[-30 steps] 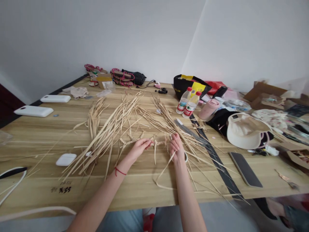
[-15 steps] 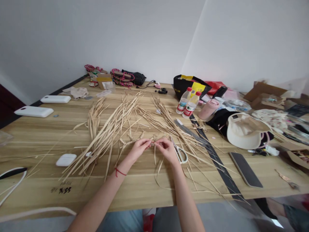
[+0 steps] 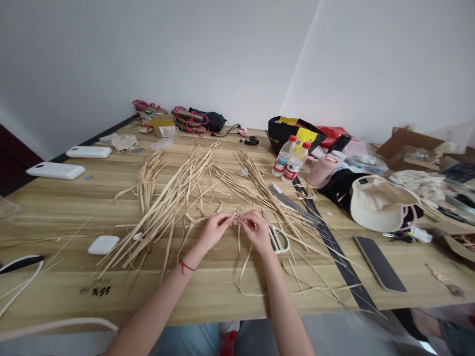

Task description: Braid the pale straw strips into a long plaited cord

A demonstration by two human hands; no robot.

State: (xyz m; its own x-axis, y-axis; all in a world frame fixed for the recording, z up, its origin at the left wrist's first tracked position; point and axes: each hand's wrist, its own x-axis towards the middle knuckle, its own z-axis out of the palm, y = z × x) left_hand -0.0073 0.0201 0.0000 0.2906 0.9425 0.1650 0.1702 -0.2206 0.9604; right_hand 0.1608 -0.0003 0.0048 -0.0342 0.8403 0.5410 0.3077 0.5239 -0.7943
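Note:
Both hands meet above the front middle of the wooden table. My left hand [image 3: 218, 228], with a red string on its wrist, pinches a thin braided straw piece [image 3: 202, 217] that runs out to the left. Close beside it, my right hand [image 3: 256, 230] has thumb and finger pinched on the same straw work. A loose straw strand hangs below the right hand and curls on the table. Scissors with pale handles [image 3: 281, 240] lie just right of that hand. Long straw bundles [image 3: 178, 190] spread behind and left, and more straw strips [image 3: 260, 185] lie to the right.
On the wooden table [image 3: 156, 301], two bottles [image 3: 293, 168], a pink cup [image 3: 322, 169], a cream cap [image 3: 382, 203] and a phone [image 3: 380, 263] stand or lie right. White devices [image 3: 55, 170] and an earphone case [image 3: 103, 244] are left. Part of another person's leg shows lower right.
The view has shifted slightly. Both hands remain together at the braid, with the right fingers slightly changed in pose; the loose strand below the right hand has shifted.

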